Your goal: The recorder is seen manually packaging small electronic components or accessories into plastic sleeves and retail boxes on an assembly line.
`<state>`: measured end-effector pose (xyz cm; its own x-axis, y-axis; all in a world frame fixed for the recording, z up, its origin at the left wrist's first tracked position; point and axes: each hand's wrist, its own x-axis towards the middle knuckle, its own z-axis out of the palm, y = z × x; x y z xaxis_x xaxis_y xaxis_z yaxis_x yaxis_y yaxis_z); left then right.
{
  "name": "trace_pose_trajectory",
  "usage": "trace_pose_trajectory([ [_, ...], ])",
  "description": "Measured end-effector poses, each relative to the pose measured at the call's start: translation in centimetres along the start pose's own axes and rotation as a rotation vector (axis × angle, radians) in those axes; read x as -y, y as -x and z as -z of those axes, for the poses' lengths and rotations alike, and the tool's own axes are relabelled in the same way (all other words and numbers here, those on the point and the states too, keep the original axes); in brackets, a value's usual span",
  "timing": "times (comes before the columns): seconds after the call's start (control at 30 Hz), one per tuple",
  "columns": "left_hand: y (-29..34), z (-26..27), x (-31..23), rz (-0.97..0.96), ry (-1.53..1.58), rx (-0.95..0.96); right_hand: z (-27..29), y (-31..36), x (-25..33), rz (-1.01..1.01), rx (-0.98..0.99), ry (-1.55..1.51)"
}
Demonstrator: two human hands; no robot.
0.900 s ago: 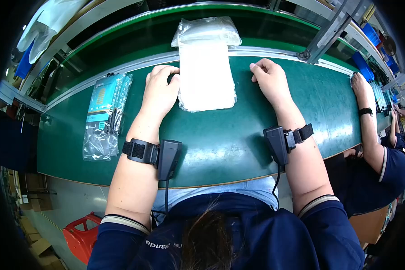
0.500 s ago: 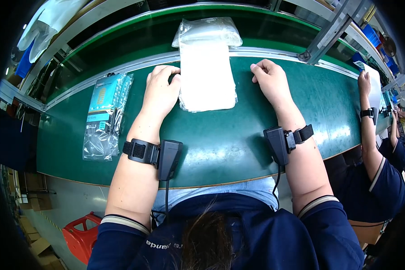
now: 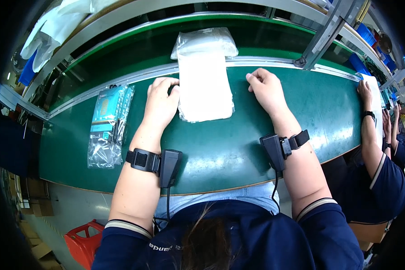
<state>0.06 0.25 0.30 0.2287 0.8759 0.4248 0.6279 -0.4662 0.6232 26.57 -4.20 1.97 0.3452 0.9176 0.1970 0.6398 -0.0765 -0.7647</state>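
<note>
A stack of clear plastic bags with bright white glare lies in the middle of the green bench, its bunched far end over the metal rail. My left hand rests on the bench at the stack's left edge. Its index finger and thumb stand apart, tips at the edge, with nothing seen between them. To the right of the stack, and apart from it, my right hand is loosely curled with the thumb against the fingers; nothing shows in it. Left of my left hand lie clear-bagged packages with turquoise and grey printing.
A metal rail runs along the bench's far edge, with a metal post at the right. A co-worker's hand is on a white sheet at the far right. A red stool stands lower left.
The whole view has shifted, so the bench sits slightly lower. My hands stay beside the bag stack. At the right, the co-worker's white sheet has been lowered toward the bench.
</note>
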Motion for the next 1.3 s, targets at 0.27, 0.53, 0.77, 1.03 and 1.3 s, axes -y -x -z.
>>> trace_pose_trajectory([
  [0.27,-0.2,0.9,-2.8,0.129,0.174,-0.069,0.0,0.9,0.1,-0.061,-0.020,-0.017],
  [0.53,-6.8,1.2,-2.6,0.189,0.208,0.061,0.4,1.3,1.0,-0.001,-0.025,0.039],
  [0.77,-11.9,-0.2,-0.9,0.357,0.136,0.039,-0.1,1.2,1.1,0.048,-0.025,0.065],
  [1.03,-12.1,-1.7,-2.6,0.281,0.198,0.055,0.0,1.0,0.5,0.055,-0.033,0.046],
  [1.3,-7.0,1.3,-4.3,0.166,0.238,0.214,-0.2,1.2,0.3,0.081,-0.042,0.056],
])
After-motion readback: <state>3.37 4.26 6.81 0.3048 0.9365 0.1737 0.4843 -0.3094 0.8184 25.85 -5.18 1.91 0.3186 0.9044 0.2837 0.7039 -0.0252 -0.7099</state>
